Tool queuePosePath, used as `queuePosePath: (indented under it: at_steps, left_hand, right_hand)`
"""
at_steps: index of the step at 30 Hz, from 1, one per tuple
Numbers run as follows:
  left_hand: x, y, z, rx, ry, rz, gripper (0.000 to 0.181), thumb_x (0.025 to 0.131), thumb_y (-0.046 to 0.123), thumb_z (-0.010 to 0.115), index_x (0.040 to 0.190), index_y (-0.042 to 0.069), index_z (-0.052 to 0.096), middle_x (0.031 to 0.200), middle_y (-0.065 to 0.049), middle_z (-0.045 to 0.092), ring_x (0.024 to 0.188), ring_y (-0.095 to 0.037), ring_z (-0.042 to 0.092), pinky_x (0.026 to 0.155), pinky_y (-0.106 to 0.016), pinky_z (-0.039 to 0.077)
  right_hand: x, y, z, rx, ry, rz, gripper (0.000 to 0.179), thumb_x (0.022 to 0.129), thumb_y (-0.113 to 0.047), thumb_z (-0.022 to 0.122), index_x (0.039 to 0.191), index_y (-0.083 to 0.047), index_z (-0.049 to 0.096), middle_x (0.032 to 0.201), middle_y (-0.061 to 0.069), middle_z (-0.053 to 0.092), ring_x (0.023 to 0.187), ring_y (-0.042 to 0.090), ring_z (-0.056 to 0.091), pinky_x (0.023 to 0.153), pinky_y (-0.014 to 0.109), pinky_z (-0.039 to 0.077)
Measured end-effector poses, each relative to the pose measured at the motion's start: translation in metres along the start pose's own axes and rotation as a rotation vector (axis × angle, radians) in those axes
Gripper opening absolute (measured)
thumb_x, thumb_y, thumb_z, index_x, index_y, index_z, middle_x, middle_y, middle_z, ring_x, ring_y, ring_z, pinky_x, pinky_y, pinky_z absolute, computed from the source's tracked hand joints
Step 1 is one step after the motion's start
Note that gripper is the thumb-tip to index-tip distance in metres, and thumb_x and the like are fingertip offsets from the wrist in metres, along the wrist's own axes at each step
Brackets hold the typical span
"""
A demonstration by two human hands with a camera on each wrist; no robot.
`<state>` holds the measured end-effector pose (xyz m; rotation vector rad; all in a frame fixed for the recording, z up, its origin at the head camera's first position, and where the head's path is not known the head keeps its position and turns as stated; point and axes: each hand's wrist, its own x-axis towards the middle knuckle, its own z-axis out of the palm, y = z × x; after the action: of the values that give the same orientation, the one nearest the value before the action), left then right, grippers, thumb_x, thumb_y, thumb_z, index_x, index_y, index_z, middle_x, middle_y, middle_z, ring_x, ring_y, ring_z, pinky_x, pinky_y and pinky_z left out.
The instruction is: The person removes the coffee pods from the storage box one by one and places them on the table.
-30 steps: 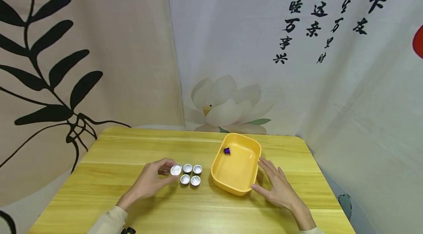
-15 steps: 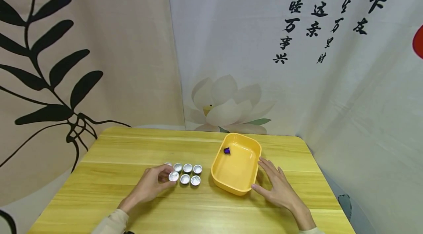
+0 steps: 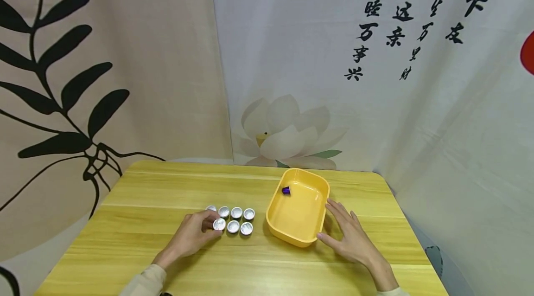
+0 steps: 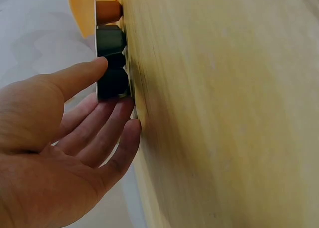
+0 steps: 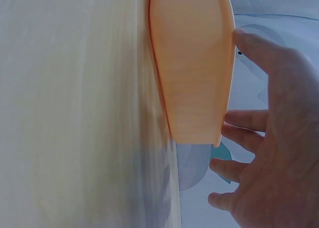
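My left hand [image 3: 193, 235] pinches a coffee capsule [image 3: 219, 224] between thumb and fingers, at the left end of the front row. The capsule's silver lid faces up; its dark body [image 4: 112, 82] shows in the left wrist view. Several more capsules [image 3: 236, 213] stand lid-up beside and behind it in two rows. An orange-brown one [image 4: 108, 12] is at the far end. My right hand [image 3: 352, 238], fingers spread, touches the rim of a yellow tray [image 3: 302, 222] with thumb and fingertips. One purple capsule [image 3: 286, 190] lies on its side in the tray.
Everything stands on a wood-grain table [image 3: 258, 268]. Cloth hangings with a plant print, a lotus [image 3: 288, 129] and black characters rise behind the table's back edge.
My left hand has brought its capsule down towards the near side, from above the back row to the left end of the front row. My right hand and the tray stay put.
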<state>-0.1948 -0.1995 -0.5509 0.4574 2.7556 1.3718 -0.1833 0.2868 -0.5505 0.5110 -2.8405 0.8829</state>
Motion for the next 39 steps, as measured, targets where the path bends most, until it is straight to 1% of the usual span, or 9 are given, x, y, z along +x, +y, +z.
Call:
queuePosePath:
  at_steps: [7,18,24,32,34,39]
  left_hand:
    - [0.0004,-0.0004,0.0011,0.04,0.004,0.007,0.033,0.093,0.01,0.093,0.122,0.004,0.079,0.119,-0.014,0.084,0.102,-0.025,0.085,0.09,-0.039,0.072]
    - [0.0,0.0006,0.0025,0.063,0.011,0.03,0.033,0.093,0.008,0.093,0.121,0.003,0.079,0.117,-0.015,0.085,0.1,-0.027,0.085,0.088,-0.038,0.072]
    - [0.0007,0.0,0.0034,0.071,0.022,0.022,0.032,0.092,0.01,0.094,0.12,0.004,0.08,0.117,-0.013,0.085,0.099,-0.025,0.085,0.089,-0.04,0.072]
    - [0.0006,0.0012,0.0034,0.067,0.025,0.02,0.032,0.091,0.009,0.095,0.119,0.005,0.079,0.116,-0.012,0.085,0.1,-0.025,0.085,0.09,-0.041,0.072]
    - [0.0007,0.001,0.0034,0.066,0.025,0.02,0.033,0.091,0.009,0.095,0.119,0.005,0.079,0.117,-0.013,0.085,0.1,-0.026,0.085,0.091,-0.041,0.072]
    - [0.0003,0.0007,0.0028,0.05,0.023,-0.005,0.038,0.091,0.011,0.095,0.124,0.004,0.078,0.121,-0.014,0.085,0.104,-0.026,0.085,0.095,-0.041,0.071]
  right_hand:
    - [0.0004,-0.0003,0.0,0.009,-0.003,0.003,0.096,0.098,-0.053,0.085,0.172,-0.007,0.045,0.183,0.017,0.039,0.168,0.056,0.034,0.13,0.089,0.018]
    - [-0.0004,0.0011,0.0011,0.01,-0.006,0.009,0.095,0.099,-0.053,0.085,0.172,-0.008,0.045,0.183,0.017,0.039,0.168,0.055,0.033,0.13,0.089,0.018]
    - [-0.0006,0.0014,0.0005,0.006,-0.002,-0.001,0.095,0.099,-0.053,0.084,0.172,-0.007,0.045,0.182,0.017,0.04,0.168,0.056,0.034,0.13,0.089,0.019]
    - [-0.0004,0.001,0.0003,-0.003,-0.001,0.004,0.095,0.099,-0.054,0.084,0.172,-0.008,0.045,0.183,0.016,0.04,0.168,0.055,0.035,0.131,0.088,0.019]
    - [-0.0004,0.0004,-0.0002,-0.002,-0.001,0.003,0.095,0.099,-0.054,0.084,0.172,-0.007,0.045,0.183,0.017,0.04,0.168,0.055,0.035,0.131,0.088,0.019]
    - [-0.0008,-0.0009,-0.0011,0.003,0.0,0.002,0.095,0.099,-0.053,0.084,0.172,-0.007,0.045,0.183,0.017,0.04,0.167,0.056,0.034,0.131,0.088,0.019]
